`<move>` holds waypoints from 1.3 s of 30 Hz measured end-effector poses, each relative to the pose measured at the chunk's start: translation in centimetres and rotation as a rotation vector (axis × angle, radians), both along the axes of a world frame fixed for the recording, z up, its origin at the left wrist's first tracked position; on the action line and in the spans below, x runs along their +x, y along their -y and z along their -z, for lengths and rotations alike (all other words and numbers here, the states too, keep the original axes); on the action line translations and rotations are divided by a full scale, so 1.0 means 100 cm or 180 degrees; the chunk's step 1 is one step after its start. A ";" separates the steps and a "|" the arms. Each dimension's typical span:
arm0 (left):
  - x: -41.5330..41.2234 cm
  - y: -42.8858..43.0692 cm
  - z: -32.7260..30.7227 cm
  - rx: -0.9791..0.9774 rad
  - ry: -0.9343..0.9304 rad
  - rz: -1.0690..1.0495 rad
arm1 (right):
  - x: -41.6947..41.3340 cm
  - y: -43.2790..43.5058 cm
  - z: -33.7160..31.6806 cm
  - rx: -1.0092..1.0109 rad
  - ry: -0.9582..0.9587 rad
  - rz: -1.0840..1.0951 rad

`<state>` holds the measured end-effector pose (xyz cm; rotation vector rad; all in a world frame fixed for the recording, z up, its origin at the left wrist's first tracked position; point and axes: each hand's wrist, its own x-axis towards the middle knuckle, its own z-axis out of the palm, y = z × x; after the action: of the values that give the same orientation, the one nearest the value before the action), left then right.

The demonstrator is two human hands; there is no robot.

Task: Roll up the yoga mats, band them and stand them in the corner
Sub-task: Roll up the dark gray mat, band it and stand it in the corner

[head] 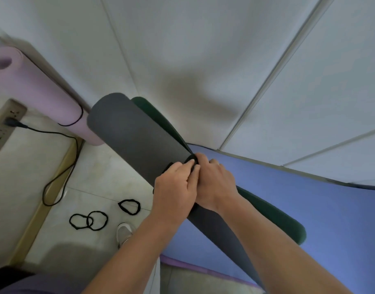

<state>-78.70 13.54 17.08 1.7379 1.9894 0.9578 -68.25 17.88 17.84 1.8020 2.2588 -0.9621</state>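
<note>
A rolled grey mat [137, 136] lies tilted across the middle of the view, its near part running down under my forearms. Both hands sit together on its middle. My left hand [174, 187] and my right hand [214, 179] pinch a black elastic band [190, 159] stretched round the roll. A dark green mat [271, 217] lies under and behind the grey one. A rolled pink mat [33, 88] with a black band round it leans at the left wall. A blue mat [331, 219] lies flat on the floor at right.
Three loose black bands [87, 220] lie on the tiled floor at lower left. A wall socket strip [4, 124] with a black cable [61, 158] is at far left. White wall panels [203, 49] fill the back. My shoe [124, 231] shows below.
</note>
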 end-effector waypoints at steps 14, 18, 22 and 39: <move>-0.041 0.006 -0.007 -0.1275 0.1322 0.0726 | 0.015 -0.003 0.011 -0.0252 0.0314 -0.0396; -0.043 0.011 -0.027 -0.0918 0.1314 0.0903 | 0.022 -0.009 0.008 -0.0348 0.0360 -0.0423; -0.033 0.002 -0.030 -0.0748 0.1214 0.0749 | 0.016 0.000 0.001 -0.0259 0.0346 -0.0737; -0.032 -0.004 -0.012 -0.0941 0.0061 0.0174 | 0.019 -0.015 -0.016 -0.0369 0.0117 -0.1224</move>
<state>-81.88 13.94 18.23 1.6033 1.9458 0.6225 -66.32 19.36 19.48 1.2624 2.3485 -0.9507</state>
